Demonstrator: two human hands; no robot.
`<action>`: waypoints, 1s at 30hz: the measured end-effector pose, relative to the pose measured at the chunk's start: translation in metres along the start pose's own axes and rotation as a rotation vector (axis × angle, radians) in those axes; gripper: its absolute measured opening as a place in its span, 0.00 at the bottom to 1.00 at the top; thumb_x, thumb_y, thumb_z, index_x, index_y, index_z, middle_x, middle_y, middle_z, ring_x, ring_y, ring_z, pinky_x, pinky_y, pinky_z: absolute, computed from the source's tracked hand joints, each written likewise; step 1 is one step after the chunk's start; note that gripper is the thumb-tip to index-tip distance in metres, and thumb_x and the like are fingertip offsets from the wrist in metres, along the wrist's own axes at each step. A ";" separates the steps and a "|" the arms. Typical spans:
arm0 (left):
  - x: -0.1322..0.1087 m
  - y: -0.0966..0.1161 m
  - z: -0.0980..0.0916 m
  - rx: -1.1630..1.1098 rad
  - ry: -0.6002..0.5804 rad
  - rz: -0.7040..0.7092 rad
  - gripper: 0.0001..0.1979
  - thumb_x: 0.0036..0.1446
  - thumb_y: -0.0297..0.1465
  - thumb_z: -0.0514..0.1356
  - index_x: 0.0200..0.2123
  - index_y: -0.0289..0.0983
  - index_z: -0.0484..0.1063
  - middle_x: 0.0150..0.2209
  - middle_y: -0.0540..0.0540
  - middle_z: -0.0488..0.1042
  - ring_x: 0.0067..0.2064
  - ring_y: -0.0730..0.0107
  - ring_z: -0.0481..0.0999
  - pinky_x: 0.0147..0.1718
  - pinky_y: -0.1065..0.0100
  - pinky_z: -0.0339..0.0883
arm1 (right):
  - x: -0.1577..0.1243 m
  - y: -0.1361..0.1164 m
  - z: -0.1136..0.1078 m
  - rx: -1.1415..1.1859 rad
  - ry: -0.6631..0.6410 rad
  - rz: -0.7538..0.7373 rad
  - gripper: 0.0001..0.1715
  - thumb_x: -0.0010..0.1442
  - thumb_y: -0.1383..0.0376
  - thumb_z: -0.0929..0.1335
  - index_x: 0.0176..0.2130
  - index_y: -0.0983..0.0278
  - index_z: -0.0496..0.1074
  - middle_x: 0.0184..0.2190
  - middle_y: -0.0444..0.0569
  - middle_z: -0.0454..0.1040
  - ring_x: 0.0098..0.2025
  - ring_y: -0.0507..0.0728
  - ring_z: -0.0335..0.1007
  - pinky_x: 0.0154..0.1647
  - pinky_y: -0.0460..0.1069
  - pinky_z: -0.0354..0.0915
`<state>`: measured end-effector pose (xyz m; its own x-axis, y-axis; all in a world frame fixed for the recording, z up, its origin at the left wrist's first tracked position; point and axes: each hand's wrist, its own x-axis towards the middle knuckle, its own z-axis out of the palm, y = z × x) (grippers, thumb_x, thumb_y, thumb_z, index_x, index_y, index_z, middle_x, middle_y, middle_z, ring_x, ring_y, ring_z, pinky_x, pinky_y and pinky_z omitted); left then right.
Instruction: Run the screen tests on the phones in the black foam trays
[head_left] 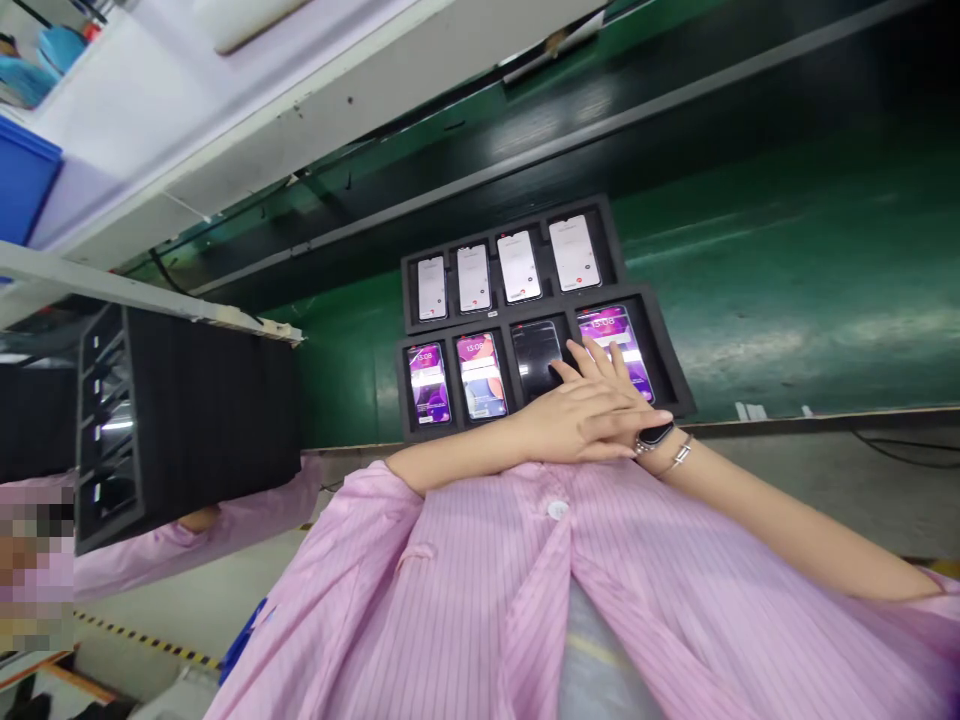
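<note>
My left hand (585, 425) lies across the back of my right hand near the wrist, its fingers stretched out. Below it, my right hand (606, 368) has its fingers spread over the front black tray (675, 375), partly covering a lit phone (637, 370) and reaching the edge of a dark-screened phone (534, 352). Whether those fingertips touch the screens I cannot tell. In the same tray, two more lit phones (484, 375) show 13:08. Behind it, a second black tray (611, 240) holds several phones with white screens (517, 265). A watch (654, 434) and bracelet are on my right wrist.
Both trays lie on a green work surface (787, 290) with a long dark rail (540, 150) behind. At left, a co-worker in a pink sleeve (255, 525) carries a stack of black trays (217, 410). A white shelf edge (322, 110) runs above; a blue bin (26, 175) stands there.
</note>
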<state>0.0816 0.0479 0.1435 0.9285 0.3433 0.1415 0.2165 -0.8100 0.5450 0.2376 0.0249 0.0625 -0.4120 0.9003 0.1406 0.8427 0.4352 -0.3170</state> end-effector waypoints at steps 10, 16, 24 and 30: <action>-0.040 0.010 -0.022 0.017 0.063 -0.182 0.26 0.72 0.43 0.58 0.69 0.43 0.66 0.66 0.44 0.71 0.70 0.59 0.66 0.71 0.54 0.59 | 0.029 -0.032 -0.017 -0.005 -0.060 -0.182 0.33 0.68 0.53 0.64 0.66 0.65 0.69 0.72 0.63 0.58 0.76 0.75 0.43 0.74 0.76 0.38; -0.100 -0.003 -0.022 0.080 0.305 -0.520 0.27 0.72 0.43 0.56 0.68 0.38 0.65 0.67 0.38 0.67 0.72 0.55 0.60 0.73 0.50 0.54 | 0.034 -0.044 -0.026 -0.049 -0.080 -0.198 0.28 0.68 0.58 0.62 0.62 0.68 0.71 0.68 0.67 0.63 0.72 0.76 0.51 0.72 0.78 0.40; -0.174 -0.006 0.000 0.256 0.251 -0.973 0.21 0.71 0.44 0.58 0.62 0.48 0.74 0.69 0.38 0.61 0.69 0.43 0.59 0.69 0.35 0.52 | 0.002 -0.034 -0.024 -0.116 -0.178 -0.008 0.32 0.68 0.52 0.64 0.62 0.67 0.72 0.71 0.67 0.58 0.73 0.78 0.48 0.69 0.80 0.42; -0.174 -0.009 0.000 0.277 0.140 -0.973 0.21 0.69 0.46 0.60 0.61 0.51 0.75 0.71 0.36 0.57 0.69 0.35 0.60 0.67 0.28 0.50 | -0.001 -0.044 -0.050 -0.180 -0.246 0.015 0.29 0.68 0.53 0.65 0.61 0.65 0.74 0.70 0.66 0.60 0.71 0.78 0.53 0.69 0.80 0.41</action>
<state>-0.0817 -0.0042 0.1135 0.2732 0.9494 -0.1552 0.9367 -0.2258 0.2675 0.2184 0.0057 0.1231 -0.4518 0.8863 -0.1015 0.8883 0.4365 -0.1425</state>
